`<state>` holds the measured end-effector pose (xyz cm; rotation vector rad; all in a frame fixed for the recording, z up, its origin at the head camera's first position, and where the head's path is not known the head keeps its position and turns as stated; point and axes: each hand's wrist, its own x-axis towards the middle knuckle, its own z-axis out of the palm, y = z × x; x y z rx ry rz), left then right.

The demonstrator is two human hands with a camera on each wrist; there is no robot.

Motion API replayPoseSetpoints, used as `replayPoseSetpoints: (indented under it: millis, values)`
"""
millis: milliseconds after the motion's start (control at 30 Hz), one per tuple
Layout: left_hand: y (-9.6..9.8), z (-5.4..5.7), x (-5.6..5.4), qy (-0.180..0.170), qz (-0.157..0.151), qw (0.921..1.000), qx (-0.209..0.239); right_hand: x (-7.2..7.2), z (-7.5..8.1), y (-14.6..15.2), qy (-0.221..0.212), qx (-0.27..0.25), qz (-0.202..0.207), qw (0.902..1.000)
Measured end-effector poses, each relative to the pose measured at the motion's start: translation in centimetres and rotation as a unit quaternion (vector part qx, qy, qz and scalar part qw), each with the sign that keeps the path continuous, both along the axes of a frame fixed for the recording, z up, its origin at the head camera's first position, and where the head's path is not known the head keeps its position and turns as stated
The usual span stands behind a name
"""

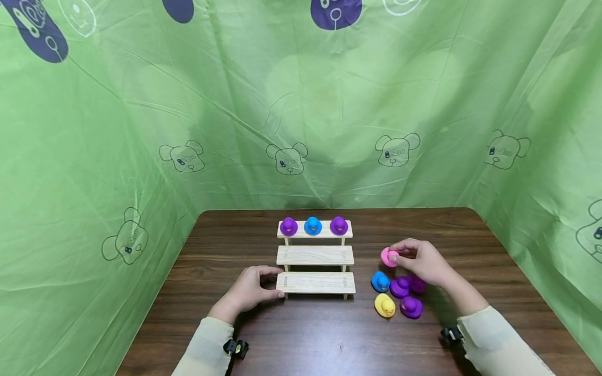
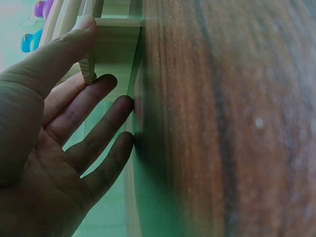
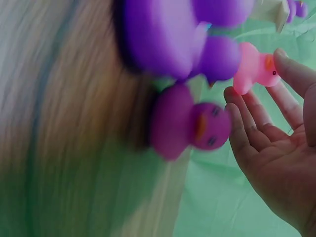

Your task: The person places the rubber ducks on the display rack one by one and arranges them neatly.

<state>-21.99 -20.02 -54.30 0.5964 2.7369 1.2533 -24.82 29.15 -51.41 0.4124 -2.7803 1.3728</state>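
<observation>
Pink rubber duck (image 1: pixel 387 257)'s up off the bench (image 1: pixel 211 250), pinched between the right hand (image 1: pixel 425 263)'s thumb and fingers, right by a blue duck (image 1: pixel 380 282), a yellow duck (image 1: pixel 385 306) and three loose purple ducks (image 1: pixel 411 307). Left hand (image 1: pixel 249 290) grips the three-tier wooden stand (image 1: pixel 315 256) at its lowest shelf's left end. Top-row ducks (image 1: pixel 312 226) go purple, blue, purple.

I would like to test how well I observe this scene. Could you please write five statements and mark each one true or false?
1. The right hand pinches a pink duck. True.
2. Yellow is missing among the duck colours. False: a yellow duck is on the table.
3. The top shelf bears three ducks. True.
4. Those three are all purple. False: the middle one is blue.
5. The left hand holds the wooden stand. True.
</observation>
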Motion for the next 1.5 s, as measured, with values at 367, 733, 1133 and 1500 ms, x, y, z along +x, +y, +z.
replayPoseSetpoints:
  millis: [367, 733, 1133, 1500]
  values:
    - [0.0, 0.0, 0.0, 0.0, 0.009, 0.9999, -0.01, 1.0, 2.2, -4.5, 0.026, -0.05, 0.019, 0.9982]
    - [0.0, -0.1, -0.1, -0.021, -0.006, 0.9996, 0.017, 1.7, 3.7, -9.3, 0.054, -0.088, 0.038, 0.9939]
    - [-0.1, -0.1, -0.2, -0.022, -0.004, 0.9997, 0.014, 1.7, 4.5, -15.2, 0.044, -0.087, 0.072, 0.9926]
    - [-0.2, -0.2, -0.2, -0.018, -0.003, 0.9998, 0.008, 0.8, 4.0, -19.8, 0.054, -0.086, 0.094, 0.9904]
